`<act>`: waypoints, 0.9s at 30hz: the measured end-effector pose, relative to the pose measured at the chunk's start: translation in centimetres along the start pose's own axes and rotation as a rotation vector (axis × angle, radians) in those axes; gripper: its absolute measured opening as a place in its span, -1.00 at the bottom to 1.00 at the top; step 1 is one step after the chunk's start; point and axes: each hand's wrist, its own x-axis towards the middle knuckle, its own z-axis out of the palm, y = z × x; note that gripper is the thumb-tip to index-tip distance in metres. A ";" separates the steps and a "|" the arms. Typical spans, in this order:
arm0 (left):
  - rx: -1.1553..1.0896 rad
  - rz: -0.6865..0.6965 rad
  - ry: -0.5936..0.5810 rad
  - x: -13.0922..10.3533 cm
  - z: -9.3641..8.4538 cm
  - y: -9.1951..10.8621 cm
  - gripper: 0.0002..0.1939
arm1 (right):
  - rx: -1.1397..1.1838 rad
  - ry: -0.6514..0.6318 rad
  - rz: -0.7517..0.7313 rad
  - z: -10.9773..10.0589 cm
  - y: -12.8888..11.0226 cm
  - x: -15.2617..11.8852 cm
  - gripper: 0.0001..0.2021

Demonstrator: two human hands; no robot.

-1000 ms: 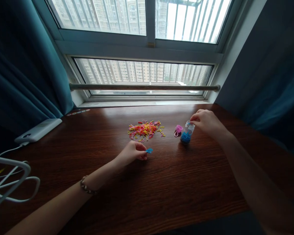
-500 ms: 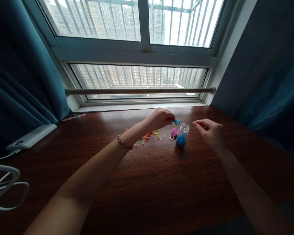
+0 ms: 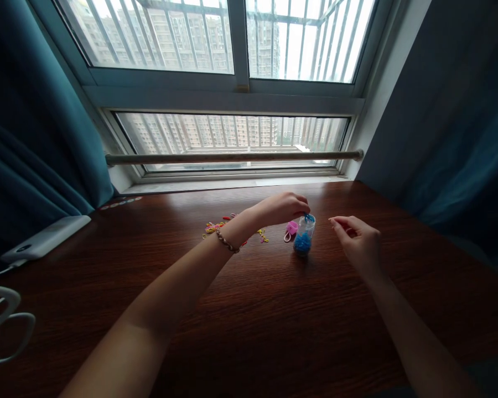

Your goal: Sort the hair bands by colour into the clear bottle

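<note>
A small clear jar (image 3: 308, 229) stands upright on the table, its lower part filled with blue pieces (image 3: 302, 243). My left hand (image 3: 288, 207) reaches over from the left, fingers pinched at the jar's open mouth. Small blue loop-shaped pieces (image 3: 307, 218) show at those fingertips, partly inside the rim; their exact kind is unclear. A pink lid (image 3: 291, 227) with a loop lies just left of the jar. To the right of the jar, apart from it, my right hand (image 3: 359, 237) is held in a pinch; anything between its fingertips is too small to name.
Small yellow, pink and red pieces (image 3: 212, 228) lie scattered behind my left forearm, which hides part of them. A white power bank (image 3: 45, 239) with a white cable (image 3: 14, 320) sits at the left. A window with a rail (image 3: 232, 158) borders the table's far side.
My left hand has moved right and down, bringing the blue pieces from beside the jar to its mouth. My right hand keeps its pinch near the jar. The view has shifted slightly.
</note>
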 end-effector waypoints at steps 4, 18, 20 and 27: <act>-0.012 -0.011 -0.004 -0.1 0.1 0.0 -0.78 | -0.003 -0.008 -0.009 0.0 0.0 -0.1 -0.80; -0.033 -0.040 0.029 -0.9 0.3 0.1 -0.76 | -0.037 -0.008 -0.015 0.3 0.5 -0.1 -0.79; -0.027 -0.052 0.038 -0.8 0.2 0.1 -0.76 | -0.039 -0.011 -0.017 0.3 0.5 -0.1 -0.78; -0.054 -0.063 0.062 -0.5 0.1 0.4 -0.79 | -0.045 -0.014 -0.014 0.4 0.7 0.0 -0.78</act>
